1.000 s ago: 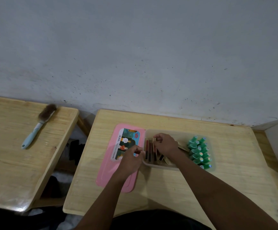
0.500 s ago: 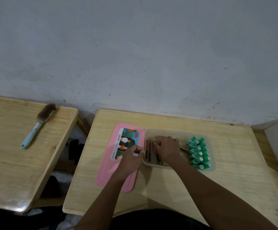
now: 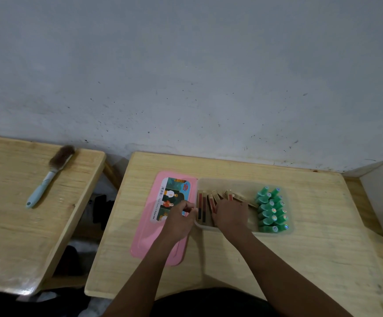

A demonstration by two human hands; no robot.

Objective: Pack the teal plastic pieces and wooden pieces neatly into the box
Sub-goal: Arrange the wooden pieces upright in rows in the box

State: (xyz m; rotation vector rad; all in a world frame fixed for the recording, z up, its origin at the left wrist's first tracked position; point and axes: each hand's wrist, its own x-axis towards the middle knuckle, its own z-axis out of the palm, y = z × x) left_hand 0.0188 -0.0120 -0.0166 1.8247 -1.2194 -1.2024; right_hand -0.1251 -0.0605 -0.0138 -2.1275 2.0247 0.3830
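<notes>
Right hand (image 3: 230, 215) slid nearer over wooden pieces (image 3: 208, 200), grip unclear; left hand (image 3: 181, 217) pinches box (image 3: 243, 180).

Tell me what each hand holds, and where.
Left hand curls at the left rim of the box, seemingly gripping it. Right hand lies over the wooden pieces; whether it grips one cannot be told.

The right hand (image 3: 230, 216) hides near ends of wooden pieces (image 3: 209, 199) in the box (image 3: 238, 183).

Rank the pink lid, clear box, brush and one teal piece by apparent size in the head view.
1. Clear box and pink lid: too close to rank.
2. Brush.
3. One teal piece.
</notes>
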